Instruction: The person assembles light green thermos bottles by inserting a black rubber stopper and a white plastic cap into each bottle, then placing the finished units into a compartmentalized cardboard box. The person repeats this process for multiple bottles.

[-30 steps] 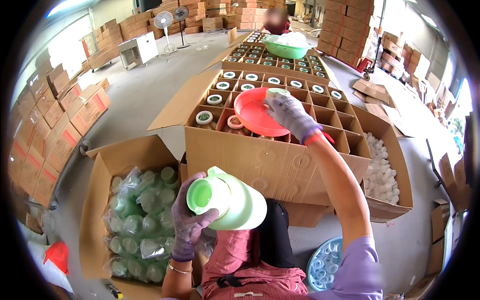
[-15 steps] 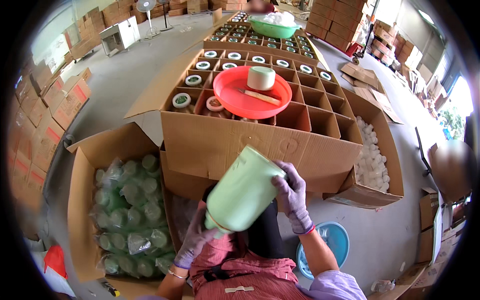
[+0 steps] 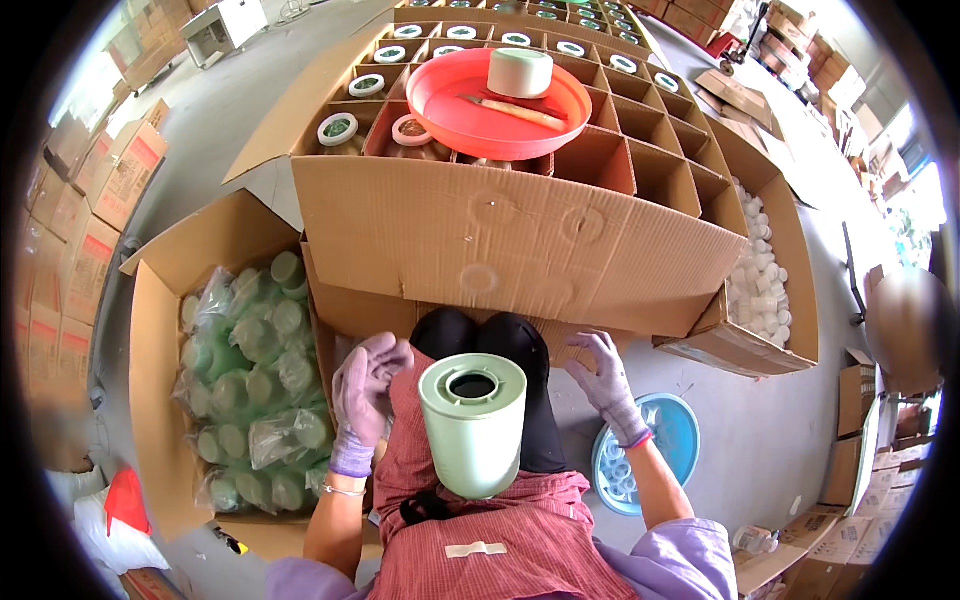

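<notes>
A pale green cylindrical container [image 3: 474, 445], smooth-walled, its rimmed top pierced by a round hole, stands at six o'clock on the lap [image 3: 405, 435]; gloved left hand [image 3: 366, 392] at its nine, right hand [image 3: 608, 388] at its two, both open and empty; underside hidden, interior too dark to read.

The hollow-centred plastic cylinder [image 3: 472, 440] is plain pale mint green, with a black middle inside its ringed top. The left hand [image 3: 366, 392] and right hand [image 3: 606, 384] wear greyish-lilac knitted gloves, the right glove's cuff edged in pinkish red. The loose sleeves [image 3: 665, 555] are lavender, the finely striped cloth apron [image 3: 470, 550] dusty red, the trousers [image 3: 540, 440] black. The shallow round plastic basin [image 3: 440, 95] is bright coral red; the short round cup [image 3: 520, 73] on it is mint green. The corrugated cardboard carton [image 3: 500, 240] is brown, the round bucket [image 3: 682, 430] light blue.
</notes>
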`<state>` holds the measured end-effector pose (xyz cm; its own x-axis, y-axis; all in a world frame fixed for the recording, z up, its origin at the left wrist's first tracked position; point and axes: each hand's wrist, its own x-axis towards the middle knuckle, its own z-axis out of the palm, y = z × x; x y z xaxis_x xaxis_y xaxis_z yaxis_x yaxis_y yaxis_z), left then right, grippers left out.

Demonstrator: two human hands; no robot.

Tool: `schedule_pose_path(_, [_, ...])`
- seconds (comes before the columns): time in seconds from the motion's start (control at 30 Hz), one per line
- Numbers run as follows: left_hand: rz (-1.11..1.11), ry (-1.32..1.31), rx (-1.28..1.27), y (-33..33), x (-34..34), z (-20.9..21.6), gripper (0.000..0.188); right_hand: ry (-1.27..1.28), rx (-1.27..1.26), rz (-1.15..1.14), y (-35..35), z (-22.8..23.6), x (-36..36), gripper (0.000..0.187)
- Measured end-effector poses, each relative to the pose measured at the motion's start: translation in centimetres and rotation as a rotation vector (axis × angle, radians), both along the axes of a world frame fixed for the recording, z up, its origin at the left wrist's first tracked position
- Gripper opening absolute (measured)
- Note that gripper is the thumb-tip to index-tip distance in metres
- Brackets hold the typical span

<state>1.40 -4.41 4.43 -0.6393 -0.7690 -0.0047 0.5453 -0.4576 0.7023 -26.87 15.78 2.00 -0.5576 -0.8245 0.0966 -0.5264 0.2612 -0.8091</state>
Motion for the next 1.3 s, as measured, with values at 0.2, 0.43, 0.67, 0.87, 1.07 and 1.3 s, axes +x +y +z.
schedule_pose_path(0.2, [-0.218, -0.366, -0.357, 1.5, -1.3, 1.4, 0.043, -0.144, -0.172, 0.493, -2.0, 4.6, 2.0, 0.059])
schedule_pose_path(0.43, [-0.244, -0.628, -0.645, 1.8, -2.9, 4.0, 0.043, -0.197, -0.140, 0.599, -3.9, 6.0, 4.0, 0.068])
schedule_pose_path(0.67, [-0.183, -0.544, -0.741, 0.7, -2.6, 2.8, 0.075, -0.423, -0.053, 0.545, -3.1, 4.9, 3.6, 0.089])
schedule_pose_path(0.87, [-0.407, -0.492, -0.764, -0.1, -0.7, 3.1, 0.088, -0.794, -0.141, 0.383, -1.8, 3.9, 3.6, 0.083])
schedule_pose_path(1.07, [-0.421, -0.442, -0.741, -1.2, -3.7, 5.8, 0.079, -0.346, -0.253, 0.354, -6.4, 6.3, 5.6, 0.091])
schedule_pose_path(1.3, [-0.122, -0.017, 0.195, 0.1, -6.7, 8.2, 0.051, 0.612, -0.509, 0.365, -10.7, 10.1, 5.9, 0.074])
